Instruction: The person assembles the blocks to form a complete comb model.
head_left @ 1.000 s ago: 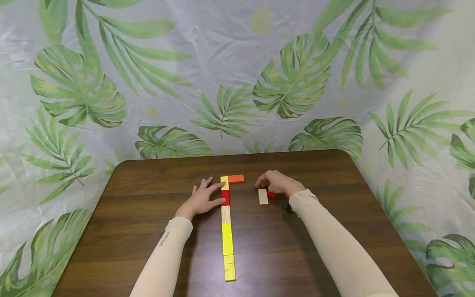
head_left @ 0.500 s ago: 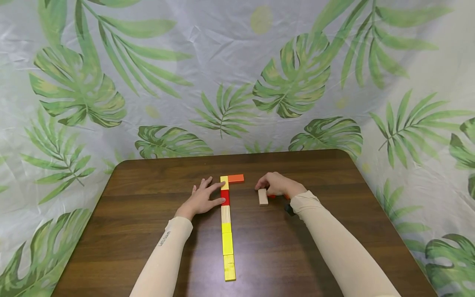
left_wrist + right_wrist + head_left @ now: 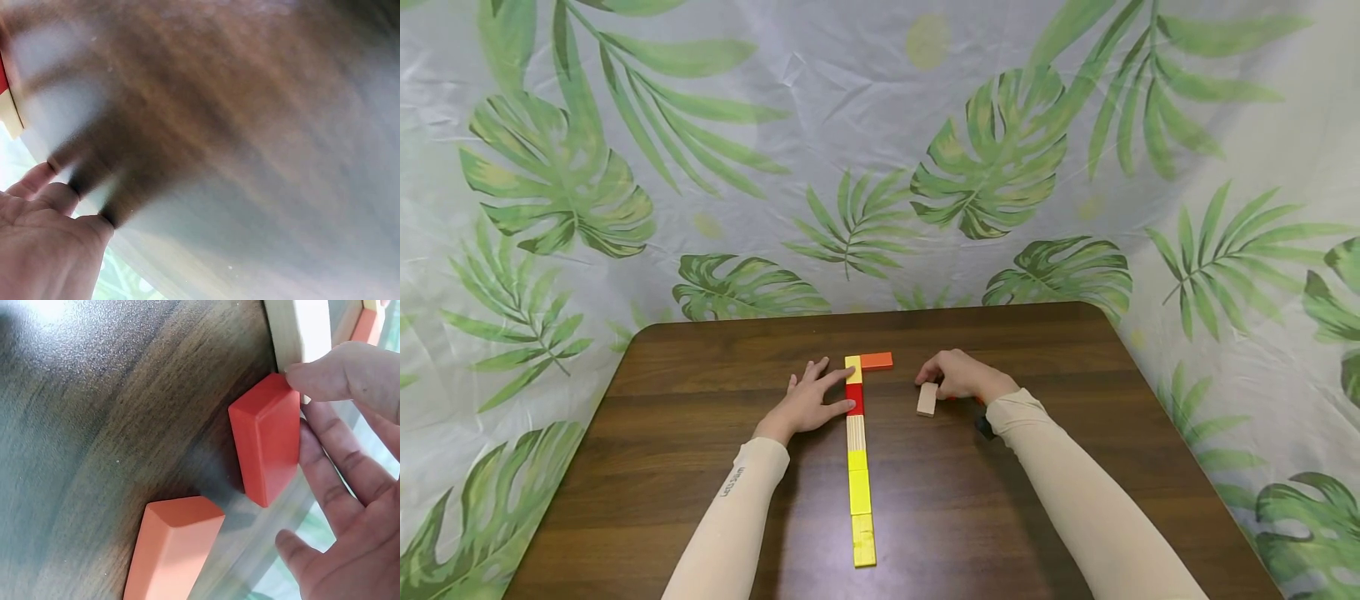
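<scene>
My left hand (image 3: 801, 407) lies spread on the table with straight fingers. Its index finger touches a pale yellow block (image 3: 852, 362) and its thumb a red block (image 3: 854, 390) in a long row. In the left wrist view that hand's (image 3: 50, 244) fingertips rest on the tabletop. To the right, my right hand (image 3: 958, 373) pinches a plain wooden block (image 3: 927, 401) between thumb and fingers. The right wrist view has this wooden block (image 3: 305, 331) under the thumb. A loose red block (image 3: 272, 447) stands beside the fingers, against them or nearly so.
The row continues toward me with a ribbed wooden block (image 3: 856, 433) and several yellow blocks (image 3: 860, 492). An orange block (image 3: 877, 361) juts right from its far end. Another orange block (image 3: 169, 556) lies near the right wrist. A leaf-patterned cloth (image 3: 865, 167) hangs behind the dark table (image 3: 700, 500).
My right hand has come slightly nearer and taken hold of the plain wooden block, whose near end has swung a little left. The left hand stays where it was.
</scene>
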Demonstrator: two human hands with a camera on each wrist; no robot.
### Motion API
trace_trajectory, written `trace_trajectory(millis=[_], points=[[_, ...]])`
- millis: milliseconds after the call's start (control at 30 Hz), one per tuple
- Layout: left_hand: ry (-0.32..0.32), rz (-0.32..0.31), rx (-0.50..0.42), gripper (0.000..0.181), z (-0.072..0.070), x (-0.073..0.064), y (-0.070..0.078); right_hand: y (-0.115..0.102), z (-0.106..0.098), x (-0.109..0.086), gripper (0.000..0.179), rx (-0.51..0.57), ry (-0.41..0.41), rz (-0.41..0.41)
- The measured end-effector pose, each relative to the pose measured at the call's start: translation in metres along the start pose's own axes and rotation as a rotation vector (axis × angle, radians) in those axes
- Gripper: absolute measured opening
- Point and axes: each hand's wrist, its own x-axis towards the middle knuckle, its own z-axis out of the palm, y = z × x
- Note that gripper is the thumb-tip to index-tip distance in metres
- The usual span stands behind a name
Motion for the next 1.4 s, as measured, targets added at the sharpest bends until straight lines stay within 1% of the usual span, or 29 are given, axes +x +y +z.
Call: trace_trajectory(millis=[233, 567, 700, 1067, 1400], points=[[0.001, 0.000, 0.001, 0.069, 0.000, 0.000, 0.000, 0.001, 0.003, 0.001, 0.045, -0.024, 0.026, -0.009], [0.002, 0.002, 0.001, 0.069, 0.001, 0.001, -0.002, 0.000, 0.007, -0.002, 0.029, -0.076, 0.067, 0.014], [0.002, 0.004, -0.001, 0.068, 0.000, 0.001, -0.002, 0.001, 0.009, -0.001, 0.027, -0.089, 0.079, 0.020], [0.005, 0.009, -0.005, 0.068, 0.000, 0.000, -0.001, 0.005, 0.012, 0.000, 0.025, -0.085, 0.120, 0.030], [0.000, 0.007, -0.001, 0.069, 0.000, 0.000, -0.001, 0.007, 0.015, 0.000, 0.021, -0.046, 0.159, -0.012]])
